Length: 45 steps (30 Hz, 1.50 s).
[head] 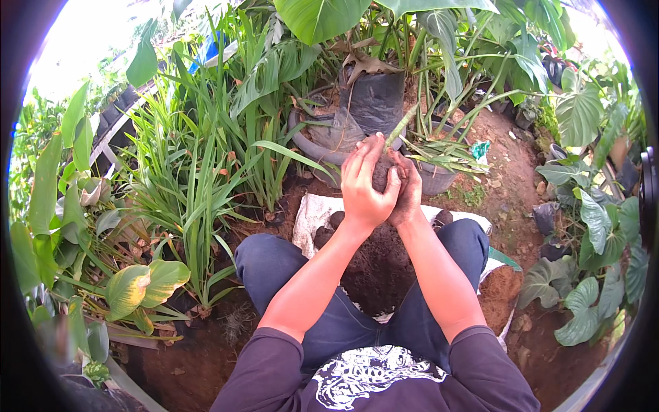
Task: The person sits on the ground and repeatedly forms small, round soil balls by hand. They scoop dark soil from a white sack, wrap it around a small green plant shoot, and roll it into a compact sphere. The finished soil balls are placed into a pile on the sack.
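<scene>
Between my two cupped palms sits a ball of dark soil [381, 174], with a green plant cutting [400, 127] sticking up out of it at a slant. My left hand [364, 180] wraps its left side, and my right hand [408, 188] presses on the right, its fingers dirty with soil. Below the hands, a heap of dark potting soil [378, 268] lies between my legs on a white sack [309, 208]. Several rounded soil balls [323, 236] rest on the sack's left part, and another soil ball [443, 218] is beside my right knee.
Ahead stands a grey plastic basin [322, 149] holding a black plastic bag [378, 103] and, at its right, a pile of cut green leaves [437, 154]. Long strap-leaved plants [195, 206] crowd the left. Broad-leaved potted plants [582, 309] line the right, past bare earth [515, 180].
</scene>
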{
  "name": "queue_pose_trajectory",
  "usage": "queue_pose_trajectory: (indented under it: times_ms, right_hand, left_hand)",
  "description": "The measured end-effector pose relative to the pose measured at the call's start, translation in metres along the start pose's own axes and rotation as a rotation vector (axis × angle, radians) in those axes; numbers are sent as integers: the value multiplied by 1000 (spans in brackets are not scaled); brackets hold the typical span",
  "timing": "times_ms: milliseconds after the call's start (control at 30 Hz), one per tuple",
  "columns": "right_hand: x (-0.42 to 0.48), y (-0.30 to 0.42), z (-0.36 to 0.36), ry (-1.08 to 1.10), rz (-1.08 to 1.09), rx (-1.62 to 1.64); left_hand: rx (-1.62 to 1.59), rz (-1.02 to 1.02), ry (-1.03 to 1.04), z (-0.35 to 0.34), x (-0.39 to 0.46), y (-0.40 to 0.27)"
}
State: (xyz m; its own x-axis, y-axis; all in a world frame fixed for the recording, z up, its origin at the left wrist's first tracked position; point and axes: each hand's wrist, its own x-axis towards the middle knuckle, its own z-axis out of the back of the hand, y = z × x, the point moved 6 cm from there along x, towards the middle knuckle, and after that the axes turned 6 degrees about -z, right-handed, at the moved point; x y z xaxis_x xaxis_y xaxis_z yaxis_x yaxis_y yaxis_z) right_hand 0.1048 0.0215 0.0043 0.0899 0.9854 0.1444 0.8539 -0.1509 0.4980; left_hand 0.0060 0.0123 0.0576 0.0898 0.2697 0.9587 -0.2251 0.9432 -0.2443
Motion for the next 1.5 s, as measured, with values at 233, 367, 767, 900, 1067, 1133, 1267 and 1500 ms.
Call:
queue_pose_trajectory:
  times_ms: [233,367,767,900,1067,1133,1267,1500]
  right_hand:
    - [8,-16,15,122,-32,80]
    - [15,-23,30,112,-56,70]
    - [7,-10,15,179,-98,32]
    - [9,-9,11,257,-127,43]
    - [15,-13,21,184,-89,32]
    - [16,-12,19,145,-51,-9]
    - [11,-7,8,154,-28,44]
    - [15,-4,14,93,-31,96]
  left_hand:
    - [-37,37,6,-4,-10,-4]
    - [-53,70,19,-11,-20,13]
    - [-27,-50,20,-3,-1,2]
    - [-35,-100,32,-1,4,-4]
    - [72,-110,21,-3,-6,2]
    - [67,-107,23,-3,-5,1]
    - [100,-53,40,1,0,0]
    - [198,158,70,-5,-5,11]
